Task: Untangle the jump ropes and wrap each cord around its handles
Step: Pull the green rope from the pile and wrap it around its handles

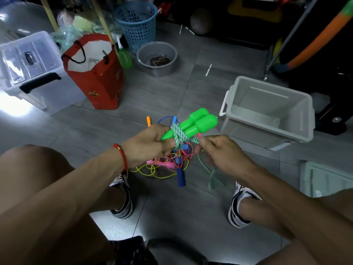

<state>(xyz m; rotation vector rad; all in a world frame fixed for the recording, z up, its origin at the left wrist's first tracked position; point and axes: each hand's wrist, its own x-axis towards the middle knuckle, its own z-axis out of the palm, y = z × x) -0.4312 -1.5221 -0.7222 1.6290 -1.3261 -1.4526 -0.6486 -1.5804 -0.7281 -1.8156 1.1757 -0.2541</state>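
Left hand (pixel 152 142): gripped the narrow ends of the two green handles (pixel 194 122), held side by side above the floor.
Right hand (pixel 219 152): pinched the green-white cord (pixel 179 135) just right of the handles.
Cord: crossed several turns around both handles; its loose end hung below the right hand.
Tangled ropes (pixel 168 163): lay on the grey floor (pixel 162 96) under both hands, with a blue handle (pixel 181 177).
Grey bin (pixel 267 111): stood to the right, apart.

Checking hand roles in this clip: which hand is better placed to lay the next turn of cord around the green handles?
The right hand. It pinches the free green-white cord just beside the wraps, with slack trailing below it. The left hand is taken up gripping the green handles together.
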